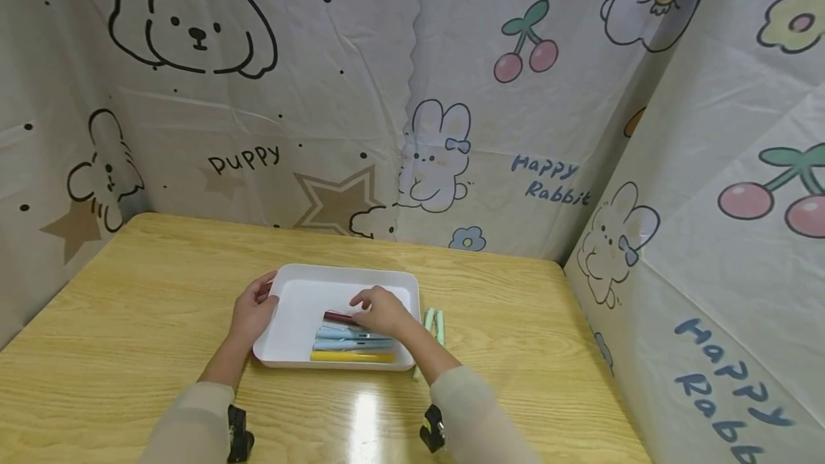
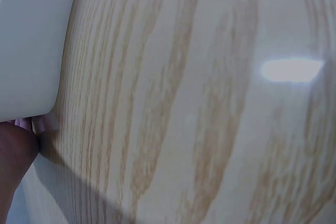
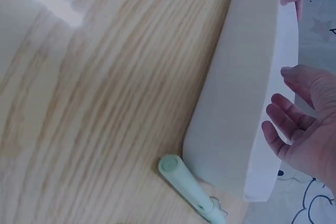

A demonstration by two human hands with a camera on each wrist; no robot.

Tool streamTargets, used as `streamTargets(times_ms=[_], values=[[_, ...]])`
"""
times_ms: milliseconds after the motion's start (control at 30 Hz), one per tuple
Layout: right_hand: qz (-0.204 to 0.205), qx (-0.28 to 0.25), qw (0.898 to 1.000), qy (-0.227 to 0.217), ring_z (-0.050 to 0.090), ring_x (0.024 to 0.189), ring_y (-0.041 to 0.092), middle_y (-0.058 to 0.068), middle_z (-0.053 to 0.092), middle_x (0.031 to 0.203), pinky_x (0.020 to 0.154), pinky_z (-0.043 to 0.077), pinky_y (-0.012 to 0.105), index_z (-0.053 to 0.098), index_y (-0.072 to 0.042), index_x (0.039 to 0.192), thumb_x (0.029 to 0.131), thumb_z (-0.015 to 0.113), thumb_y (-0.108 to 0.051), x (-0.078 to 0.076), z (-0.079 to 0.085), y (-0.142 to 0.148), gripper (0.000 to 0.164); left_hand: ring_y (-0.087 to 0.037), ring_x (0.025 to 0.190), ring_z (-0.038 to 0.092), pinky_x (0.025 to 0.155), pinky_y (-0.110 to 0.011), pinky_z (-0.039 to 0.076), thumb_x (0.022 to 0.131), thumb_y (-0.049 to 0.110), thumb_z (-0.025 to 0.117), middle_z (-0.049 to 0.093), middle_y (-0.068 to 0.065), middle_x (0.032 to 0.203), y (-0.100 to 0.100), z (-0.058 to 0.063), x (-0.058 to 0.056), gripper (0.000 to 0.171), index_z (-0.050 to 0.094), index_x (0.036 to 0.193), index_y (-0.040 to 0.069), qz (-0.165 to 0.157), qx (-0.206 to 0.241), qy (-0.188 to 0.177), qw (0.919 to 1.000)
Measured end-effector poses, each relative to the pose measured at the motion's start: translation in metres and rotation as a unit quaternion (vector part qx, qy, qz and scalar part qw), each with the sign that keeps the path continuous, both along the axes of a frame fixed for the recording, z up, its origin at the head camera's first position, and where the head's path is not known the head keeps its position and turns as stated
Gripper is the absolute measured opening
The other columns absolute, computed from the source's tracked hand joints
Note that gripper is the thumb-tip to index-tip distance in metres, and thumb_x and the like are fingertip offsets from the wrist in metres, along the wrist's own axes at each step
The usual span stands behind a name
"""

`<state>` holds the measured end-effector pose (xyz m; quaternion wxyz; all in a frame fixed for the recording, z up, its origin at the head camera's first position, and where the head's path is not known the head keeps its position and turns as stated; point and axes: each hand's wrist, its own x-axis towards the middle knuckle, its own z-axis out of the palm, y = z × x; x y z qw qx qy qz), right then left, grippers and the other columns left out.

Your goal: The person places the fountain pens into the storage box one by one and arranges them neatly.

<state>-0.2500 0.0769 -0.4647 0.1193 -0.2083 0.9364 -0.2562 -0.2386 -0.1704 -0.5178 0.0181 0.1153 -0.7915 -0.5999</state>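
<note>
1. Pens [image 1: 348, 333] lie side by side in a white tray [image 1: 299, 299] on the bench [image 1: 515, 335]. Closest to the person is a yellow pen [image 1: 351, 357], then some blue pens [image 1: 353, 344], then a dark red pen [image 1: 336, 317].
2. The left hand [image 1: 253, 312] holds the tray by its left side, with the thumb over the rim and the other fingers outside it.
3. The right hand [image 1: 384, 315] is over the tray, at the right end of the dark red pen. Its lower fingers are bent a little and spread apart. Nobody can tell if the thumb and first finger pinch that pen.
4. The row looks mostly done, as a guess. Some green pens [image 1: 440, 328] are outside, on the bench just beside the tray's right side, so those may be left.
5. Some bits are hard to see. The right hand covers the ends of some pens, so the blue ones are hard to count. The tray's wall hides the row in the right wrist view. The left wrist view cuts off most of the left hand.
</note>
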Motion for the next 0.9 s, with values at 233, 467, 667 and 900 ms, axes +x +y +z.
streamTargets(times_ms=[233, 467, 667, 900], values=[[-0.009, -0.01, 1.0, 0.007, 0.057, 0.082, 0.015, 0.007, 0.063, 0.099, 0.069, 0.046, 0.026, 0.068, -0.012, 0.108, 0.086, 0.065, -0.021, -0.001, 0.008, 0.011, 0.024, -0.034, 0.127, 0.041, 0.104, -0.045, 0.036, 0.094, 0.007, 0.039, 0.04, -0.023, 0.141, -0.001, -0.002, -0.001, 0.052, 0.032, 0.145, 0.008, -0.002, -0.003, 0.0, 1.0], [-0.012, -0.021, 1.0, 0.006, 0.056, 0.081, 0.016, 0.009, 0.063, 0.101, 0.07, 0.047, 0.028, 0.067, -0.009, 0.109, 0.086, 0.065, -0.019, -0.001, 0.017, 0.024, 0.026, -0.034, 0.127, 0.041, 0.103, -0.045, 0.037, 0.093, 0.007, 0.039, 0.041, -0.023, 0.141, -0.001, -0.003, -0.002, 0.052, 0.033, 0.145, 0.008, -0.003, -0.001, 0.002, 1.0], [-0.02, -0.045, 0.999, 0.006, 0.056, 0.083, 0.018, 0.011, 0.062, 0.101, 0.072, 0.048, 0.03, 0.067, -0.006, 0.11, 0.086, 0.064, -0.017, -0.001, 0.022, 0.036, 0.027, -0.033, 0.126, 0.042, 0.102, -0.043, 0.038, 0.093, 0.007, 0.039, 0.041, -0.023, 0.14, 0.0, -0.003, -0.001, 0.052, 0.033, 0.145, 0.007, -0.002, 0.001, 0.005, 1.0], [-0.031, -0.063, 0.997, 0.015, 0.056, 0.082, 0.018, 0.013, 0.063, 0.1, 0.068, 0.046, 0.027, 0.066, -0.004, 0.11, 0.085, 0.065, -0.017, -0.004, 0.024, 0.05, 0.028, -0.032, 0.125, 0.042, 0.101, -0.041, 0.037, 0.094, 0.007, 0.04, 0.042, -0.022, 0.14, 0.001, 0.001, 0.001, 0.052, 0.033, 0.145, 0.008, -0.002, 0.001, 0.001, 1.0]])
